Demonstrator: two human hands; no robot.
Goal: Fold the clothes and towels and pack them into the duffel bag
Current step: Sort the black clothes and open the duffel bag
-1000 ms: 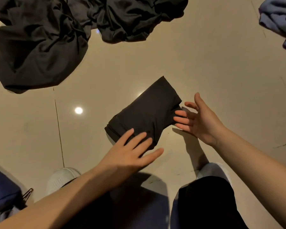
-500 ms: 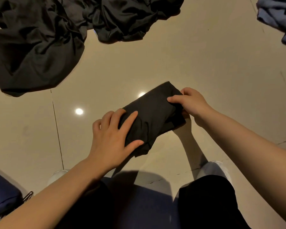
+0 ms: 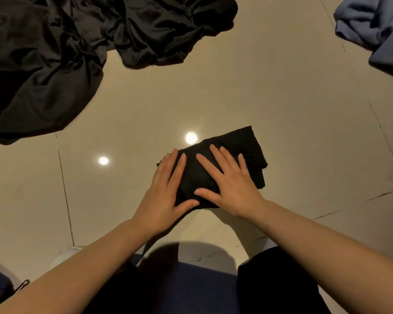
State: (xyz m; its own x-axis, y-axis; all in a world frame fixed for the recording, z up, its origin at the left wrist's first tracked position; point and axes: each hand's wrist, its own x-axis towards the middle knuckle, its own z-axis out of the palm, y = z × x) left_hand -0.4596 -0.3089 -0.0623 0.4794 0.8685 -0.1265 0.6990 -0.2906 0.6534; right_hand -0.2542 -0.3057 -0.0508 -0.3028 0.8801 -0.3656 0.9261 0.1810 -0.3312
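Head view: the left hand (image 3: pixel 162 191) and right hand (image 3: pixel 228 183) lie flat, fingers straight and slightly spread, palms down on a folded black garment (image 3: pixel 250 150) on the floor (image 3: pixel 281 98). Neither hand grips anything; both simply press. The left fingers cover the bundle's 9 o'clock end, the right fingers its middle, and the thumbs nearly meet at its 6 o'clock edge. The 3 o'clock end is uncovered and shows stacked layers that look slightly stepped.

This reads as the flattening step after a fold. To do it well, I would press from the centre outward toward 3 o'clock, pushing trapped air out and squaring those loose layers, keeping the fingers flat so they do not drag the top layer askew. The fabric looks thin and slippery, so light, even pressure probably serves better than a hard rub.

Out at 10 to 12 o'clock lies a crumpled black heap (image 3: pixel 66 53), unfolded; at 2 o'clock a blue cloth (image 3: pixel 372 26). No bag can be clearly made out, so packing seems well off.
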